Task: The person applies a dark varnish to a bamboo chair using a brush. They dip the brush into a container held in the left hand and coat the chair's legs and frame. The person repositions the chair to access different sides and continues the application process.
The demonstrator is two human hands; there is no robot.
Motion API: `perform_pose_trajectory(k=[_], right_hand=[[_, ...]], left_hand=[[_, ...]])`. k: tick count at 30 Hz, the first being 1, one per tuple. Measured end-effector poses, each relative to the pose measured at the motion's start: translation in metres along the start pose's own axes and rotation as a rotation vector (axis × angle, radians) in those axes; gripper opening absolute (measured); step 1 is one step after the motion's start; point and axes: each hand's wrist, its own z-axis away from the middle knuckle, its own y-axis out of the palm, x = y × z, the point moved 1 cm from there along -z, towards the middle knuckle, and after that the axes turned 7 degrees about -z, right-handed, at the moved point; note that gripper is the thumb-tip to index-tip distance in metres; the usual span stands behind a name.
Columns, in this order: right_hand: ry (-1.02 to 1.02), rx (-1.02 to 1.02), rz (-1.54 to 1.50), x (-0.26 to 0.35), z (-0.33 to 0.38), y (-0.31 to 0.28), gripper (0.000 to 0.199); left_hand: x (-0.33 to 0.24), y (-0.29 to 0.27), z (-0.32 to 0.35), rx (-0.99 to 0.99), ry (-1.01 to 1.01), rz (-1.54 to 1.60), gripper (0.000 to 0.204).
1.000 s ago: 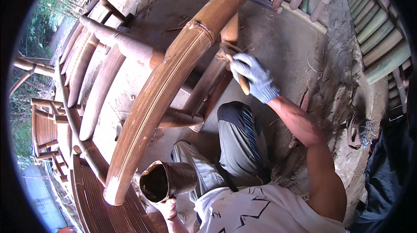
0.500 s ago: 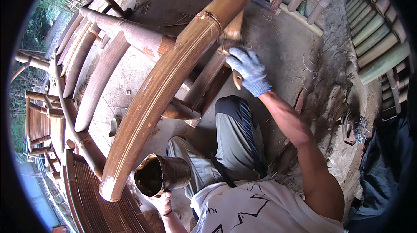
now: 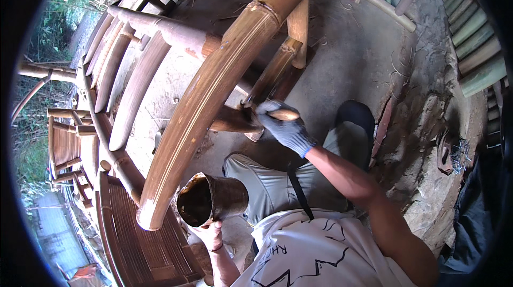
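Observation:
A brown-stained pot (image 3: 230,197) with dark liquid inside is tilted toward the left. My bare left hand (image 3: 209,233) holds it from underneath. In a grey knit glove, my right hand (image 3: 284,133) is closed round a brush, whose wooden handle (image 3: 285,115) sticks out of the fist. The brush's bristles are mostly hidden at the joint of the lower bamboo rails, beside a wet, shiny rail (image 3: 275,72). Above the pot curves a broad, glossy bamboo armrest (image 3: 214,81) with pale streaks. It belongs to a bamboo seat frame.
Left of the armrest, paler bamboo slats (image 3: 140,89) make up more of the frame. A slatted bamboo seat (image 3: 141,233) stands at lower left, with a bamboo chair (image 3: 67,142) beyond. Bamboo poles (image 3: 473,36) are stacked at far right, near dark cloth (image 3: 475,233) and rough stone (image 3: 427,180).
My right hand has brought the brush down and toward me, from the upright post to the lower rail joint. The rail there now looks darker and wetter. My right knee has swung outward.

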Motion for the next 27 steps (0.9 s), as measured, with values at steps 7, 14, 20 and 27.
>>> perform_pose_trajectory(k=[7,14,20,27], right_hand=[[0.448,-0.187,-0.410,-0.024,-0.043,-0.073,0.013],[-0.430,-0.089,0.299,-0.013,-0.013,-0.034,0.024],[0.172,-0.086,-0.143,-0.031,-0.046,-0.073,0.016],[0.336,-0.911,-1.505,-0.156,-0.057,-0.108,0.010]], left_hand=[[-0.027,0.002,0.010,-0.020,-0.081,-0.106,0.132],[0.018,-0.033,0.016,-0.022,-0.035,-0.042,0.129],[-0.054,0.016,0.021,-0.094,-0.081,0.001,0.114],[-0.056,0.028,0.012,-0.054,-0.054,0.007,0.114]])
